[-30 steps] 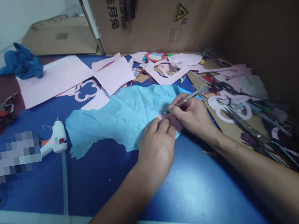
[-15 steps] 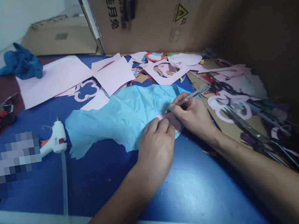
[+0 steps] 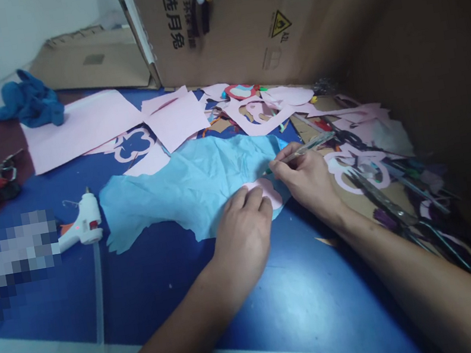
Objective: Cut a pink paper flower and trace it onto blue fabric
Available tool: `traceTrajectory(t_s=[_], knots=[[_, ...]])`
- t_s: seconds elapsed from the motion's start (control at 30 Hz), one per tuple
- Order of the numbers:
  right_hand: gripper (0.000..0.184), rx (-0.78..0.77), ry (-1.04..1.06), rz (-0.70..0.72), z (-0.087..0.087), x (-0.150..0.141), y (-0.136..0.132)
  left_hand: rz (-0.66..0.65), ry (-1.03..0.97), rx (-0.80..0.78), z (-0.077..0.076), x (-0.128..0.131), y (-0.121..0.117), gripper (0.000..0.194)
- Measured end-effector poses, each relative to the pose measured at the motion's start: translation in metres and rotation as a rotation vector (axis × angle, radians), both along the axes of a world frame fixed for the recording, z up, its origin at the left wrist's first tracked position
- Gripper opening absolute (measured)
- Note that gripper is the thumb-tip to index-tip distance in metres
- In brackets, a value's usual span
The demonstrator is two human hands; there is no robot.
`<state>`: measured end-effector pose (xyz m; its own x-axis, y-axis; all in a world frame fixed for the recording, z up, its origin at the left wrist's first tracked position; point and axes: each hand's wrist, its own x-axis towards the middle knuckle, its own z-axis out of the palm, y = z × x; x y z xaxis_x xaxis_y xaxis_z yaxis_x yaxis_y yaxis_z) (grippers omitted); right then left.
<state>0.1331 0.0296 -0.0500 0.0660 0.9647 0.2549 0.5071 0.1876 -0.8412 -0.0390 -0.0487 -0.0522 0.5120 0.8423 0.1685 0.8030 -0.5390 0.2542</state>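
A wrinkled light-blue cloth (image 3: 166, 191) lies spread on the blue table. On its right part rests a small pink paper shape with rounded lobes (image 3: 271, 193). My left hand (image 3: 246, 223) lies over this shape, palm down, its fingers pressing the paper against the cloth; the fingertips cover part of it. My right hand (image 3: 308, 179) is closed around a clear pen (image 3: 309, 145), which slants with its greenish tip low over the cloth, just beyond the paper's upper edge. Whether the tip touches the cloth is hard to tell.
A white glue gun (image 3: 87, 221) stands left of the cloth. Pink paper sheets (image 3: 83, 129) and cut-outs lie behind it. Large scissors (image 3: 399, 212) and scraps crowd the right. Cardboard (image 3: 233, 26) walls the back and right side. A dark blue cloth (image 3: 33, 102) sits far left.
My right hand and the pen have shifted slightly right, away from the pink shape, so more of the shape shows. My left hand stays pressed on it. The whole view has shifted a little.
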Motion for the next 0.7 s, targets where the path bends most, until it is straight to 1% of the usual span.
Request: traceTrajectory(t_s=[0.37,0.6,0.7], knots=[[0.012,0.008,-0.011,0.047,-0.0051,-0.0013,0.0010,0.004,0.004,0.018,-0.0017,0.0003,0.0003,0.038],[0.010,0.014,0.017,-0.004,-0.0035,-0.0004,0.0006,0.009,-0.015,0.003,-0.0002,0.0003,-0.0001,0.039],[0.009,0.013,0.006,0.009,-0.0037,-0.0002,0.0007,0.004,-0.012,0.001,0.0002,0.0000,0.0002,0.039]])
